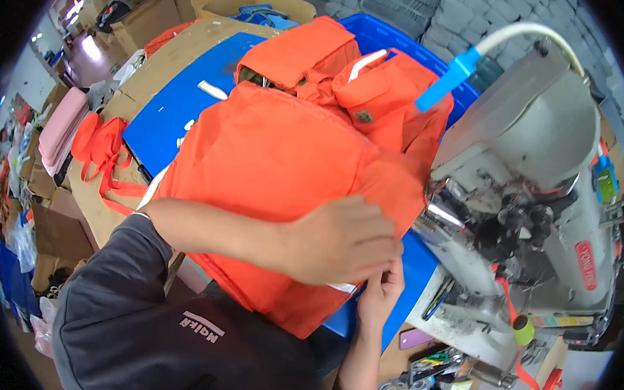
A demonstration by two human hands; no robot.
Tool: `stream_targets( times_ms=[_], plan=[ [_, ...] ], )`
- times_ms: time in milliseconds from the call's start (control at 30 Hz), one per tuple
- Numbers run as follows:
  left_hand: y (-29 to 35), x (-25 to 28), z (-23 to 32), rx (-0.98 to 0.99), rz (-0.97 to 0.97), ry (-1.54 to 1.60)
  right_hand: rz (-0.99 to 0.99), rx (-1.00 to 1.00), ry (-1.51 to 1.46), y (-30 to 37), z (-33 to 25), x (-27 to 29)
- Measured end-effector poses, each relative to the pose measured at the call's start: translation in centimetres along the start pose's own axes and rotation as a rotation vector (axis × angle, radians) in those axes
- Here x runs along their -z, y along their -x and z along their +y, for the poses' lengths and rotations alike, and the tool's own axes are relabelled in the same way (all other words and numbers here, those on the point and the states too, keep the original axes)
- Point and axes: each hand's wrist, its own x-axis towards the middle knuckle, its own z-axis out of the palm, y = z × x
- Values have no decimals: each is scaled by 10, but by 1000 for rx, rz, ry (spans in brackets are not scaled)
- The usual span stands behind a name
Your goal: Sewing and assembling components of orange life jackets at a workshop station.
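Observation:
A large orange sewn fabric piece [272,150] with flaps and panels lies in front of me, its near part hanging toward my lap. Across it reaches my left forearm, and my left hand [341,242] is closed, slightly blurred, near the cloth's right edge. My right hand [381,294] comes up from below with bent fingers that meet the left fingertips. What the two hands pinch between them is hidden. A short white strip [342,287] shows on the cloth just under my left hand.
A grey industrial sewing machine [520,128] stands close on the right, with a blue-tipped hose [448,78] above the cloth. Behind is a blue crate [384,33]. Red webbing [103,149] and a folded pink cloth [63,122] lie left. Scissors [439,297] rest by the machine.

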Motion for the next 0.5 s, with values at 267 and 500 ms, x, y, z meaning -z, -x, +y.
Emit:
stream_targets(
  times_ms=[267, 500],
  plan=[
    [0, -15, 23, 546, -204, 167, 105, 89, 17, 22, -11, -25],
    [0, 3, 29, 450, -131, 80, 66, 45, -69, 26, -29, -31]
  ],
)
